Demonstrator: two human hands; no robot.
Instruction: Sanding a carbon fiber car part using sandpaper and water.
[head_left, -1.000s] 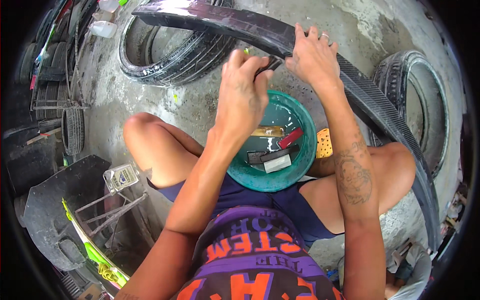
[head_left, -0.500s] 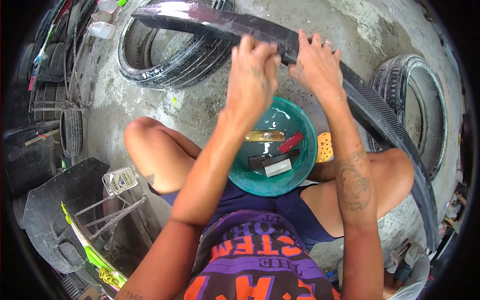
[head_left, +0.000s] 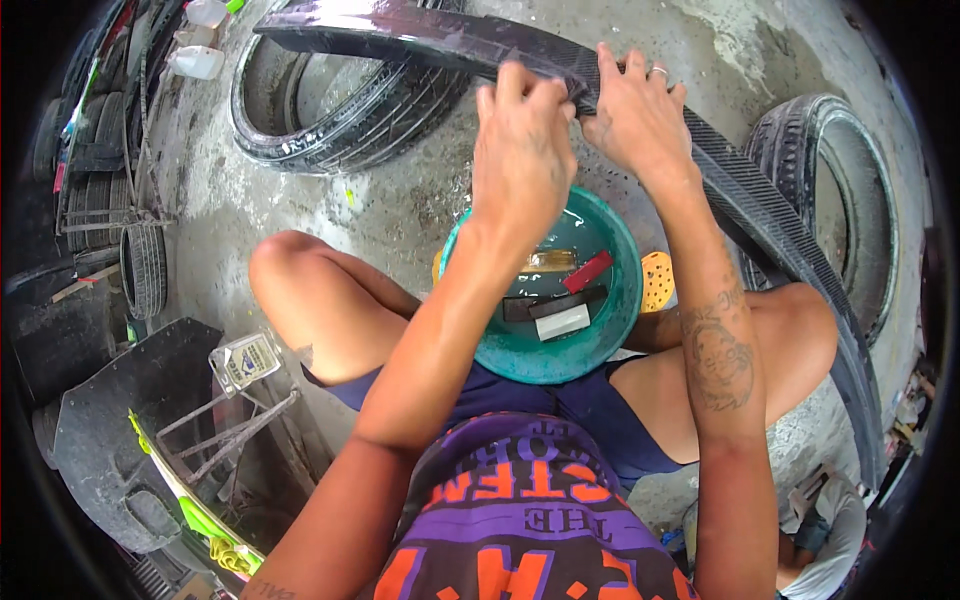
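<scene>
Over the green basin (head_left: 610,345) between my knees, both hands press on the long dark carbon strip (head_left: 760,215). My left hand (head_left: 522,165) is curled, fingers closed on its edge; whether it pinches something small, I cannot tell. My right hand (head_left: 640,120) lies flat, steadying. If I push too hard, the wet strip may slide off the tyre (head_left: 340,120).

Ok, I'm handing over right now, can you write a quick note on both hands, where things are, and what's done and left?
Left hand: pressed on the long dark trim strip, fingers curled; grip hidden.
Right hand: flat on the strip beside it, ring on one finger.
The strip rests across two tyres on the wet concrete floor.
Green basin between the knees holds small blocks and water.
Done: cannot tell from the surface. Left: likely most of the strip either side of the hands.
</scene>
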